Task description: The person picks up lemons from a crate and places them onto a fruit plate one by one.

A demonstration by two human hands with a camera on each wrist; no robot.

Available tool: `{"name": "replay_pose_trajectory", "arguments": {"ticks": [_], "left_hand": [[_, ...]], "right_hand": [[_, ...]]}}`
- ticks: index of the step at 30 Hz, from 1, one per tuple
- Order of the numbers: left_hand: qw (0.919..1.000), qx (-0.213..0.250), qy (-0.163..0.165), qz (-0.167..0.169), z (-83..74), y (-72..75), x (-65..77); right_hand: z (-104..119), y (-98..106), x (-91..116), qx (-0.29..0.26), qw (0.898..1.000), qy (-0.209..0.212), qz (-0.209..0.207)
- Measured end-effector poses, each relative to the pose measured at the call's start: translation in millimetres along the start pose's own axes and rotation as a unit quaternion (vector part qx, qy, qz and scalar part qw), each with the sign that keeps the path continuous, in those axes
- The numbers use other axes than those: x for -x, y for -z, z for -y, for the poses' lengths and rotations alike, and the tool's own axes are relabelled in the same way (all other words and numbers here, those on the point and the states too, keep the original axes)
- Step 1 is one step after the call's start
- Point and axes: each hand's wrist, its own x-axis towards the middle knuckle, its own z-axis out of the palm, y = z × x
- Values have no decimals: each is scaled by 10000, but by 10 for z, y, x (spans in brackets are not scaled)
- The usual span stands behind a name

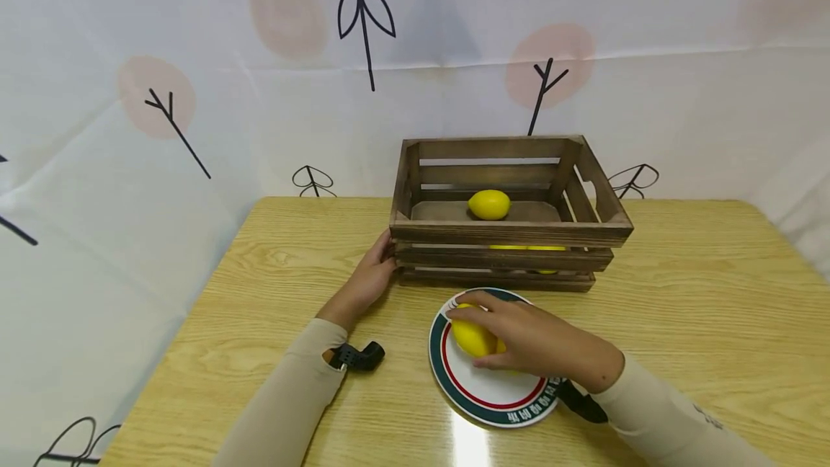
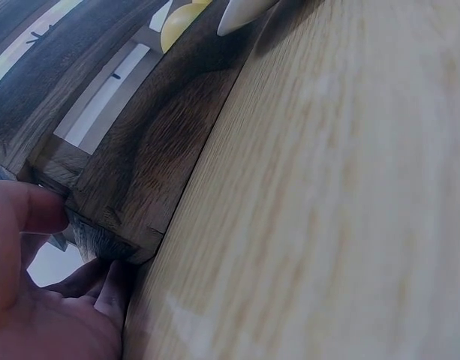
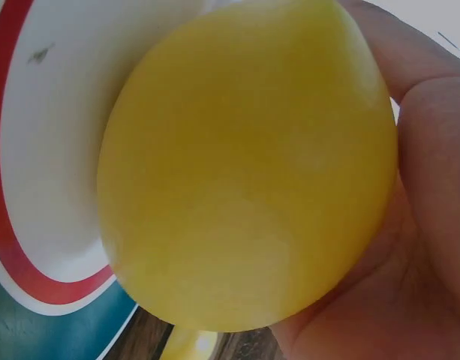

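Observation:
My right hand reaches over a round plate with a dark green rim and a red ring. Its fingers and thumb curl round a yellow lemon above the white centre. A bit more yellow shows beneath the palm, mostly hidden. Up close in the right wrist view, a lemon fills the frame beside the palm. At the lower left corner of a brown wooden crate, my left hand grips the slats. The left wrist view shows the thumb and fingers on that corner.
Inside the slatted crate lies a lemon, and more yellow shows through the front gap. The crate stands behind the plate on a light wooden table. Behind hangs a white patterned cloth. Each wrist wears a black device.

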Motion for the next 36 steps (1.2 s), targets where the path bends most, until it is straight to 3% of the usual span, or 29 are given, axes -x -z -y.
{"name": "replay_pose_trajectory", "arguments": {"ticks": [12, 36], "left_hand": [[9997, -215, -109, -63, 2, -4, -12], [9999, -109, -36, -92, -7, -17, 5]], "right_hand": [[-9, -14, 10, 144, 9998, -68, 85], [-8, -1, 26, -57, 9996, -180, 190]]}}
